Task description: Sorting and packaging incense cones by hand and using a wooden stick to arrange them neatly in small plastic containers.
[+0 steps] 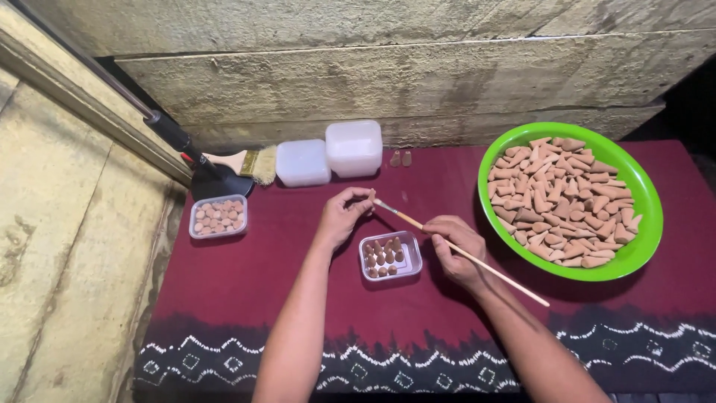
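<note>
A thin wooden brush is pinched by the right hand, tip pointing far-left; the left hand is pinched shut at its bristles.

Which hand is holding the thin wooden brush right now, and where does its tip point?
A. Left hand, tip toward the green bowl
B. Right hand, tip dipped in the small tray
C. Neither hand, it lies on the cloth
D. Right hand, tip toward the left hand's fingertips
D: the right hand grips the thin brush along its stick, and the bristle end reaches up to the pinched fingertips of the left hand, above the small clear tray of cones.
</note>
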